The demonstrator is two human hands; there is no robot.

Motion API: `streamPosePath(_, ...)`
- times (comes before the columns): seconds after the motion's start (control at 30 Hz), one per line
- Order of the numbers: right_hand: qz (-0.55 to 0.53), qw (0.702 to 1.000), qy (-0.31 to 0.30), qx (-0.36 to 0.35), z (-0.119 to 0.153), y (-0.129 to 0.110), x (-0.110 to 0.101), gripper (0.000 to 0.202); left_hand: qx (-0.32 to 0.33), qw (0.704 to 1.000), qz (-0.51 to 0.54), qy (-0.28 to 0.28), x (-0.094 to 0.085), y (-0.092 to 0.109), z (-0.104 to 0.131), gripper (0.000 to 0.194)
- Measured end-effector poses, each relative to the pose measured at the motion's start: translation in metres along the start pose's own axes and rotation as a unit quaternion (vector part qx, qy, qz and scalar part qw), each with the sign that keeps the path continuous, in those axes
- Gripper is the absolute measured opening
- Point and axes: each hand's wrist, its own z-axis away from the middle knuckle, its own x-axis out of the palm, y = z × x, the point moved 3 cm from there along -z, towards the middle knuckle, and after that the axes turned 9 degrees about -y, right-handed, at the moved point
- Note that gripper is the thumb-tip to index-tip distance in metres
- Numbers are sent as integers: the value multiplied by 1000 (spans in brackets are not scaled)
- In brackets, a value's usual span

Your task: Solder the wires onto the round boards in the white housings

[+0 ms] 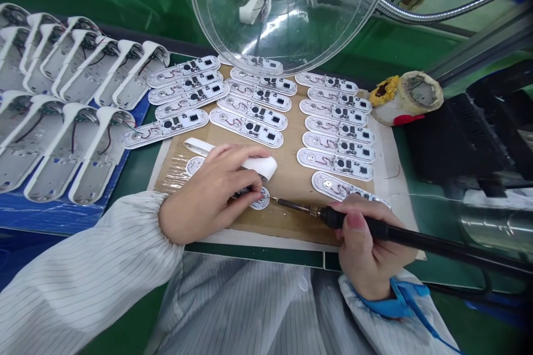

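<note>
My right hand (372,238) grips a soldering iron (350,219) by its black handle, with the metal tip pointing left at the edge of a circuit board (261,199). From this view I cannot tell whether the tip touches it. My left hand (216,191) is closed over a white plastic housing (264,166) and the board beside it. Thumb and index finger come together near the board's rounded right end; what they pinch there is hidden. The board's middle is covered by my fingers. Brown cardboard (291,224) lies beneath.
Rows of white strips with circuit boards (337,163) lie right and behind. Grey-white housings with wires (54,150) stand on a blue surface at left. A magnifier lens (287,28) on a flexible arm hangs overhead. A round pot (416,97) and black equipment (441,133) are at right.
</note>
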Motion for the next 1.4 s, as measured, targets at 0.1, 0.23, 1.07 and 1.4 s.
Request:
streamPosePath(0.1,6,1000,-3,6,2,0,1,10,-5,999,43,-10,-3,-3,1,12)
streamPosePath(0.23,12,1000,-3,6,3,-1,0,11,-7,997,71,-35,-7,-4,2,12)
streamPosePath(1.07,12,999,-46,5,-1,-5,8,7,26,997,13,-77,-11,-7,0,19)
streamPosePath(1.4,19,993,-100,-53,-1,-9,8,17,30,996,9,-87,-14,-4,-1,18)
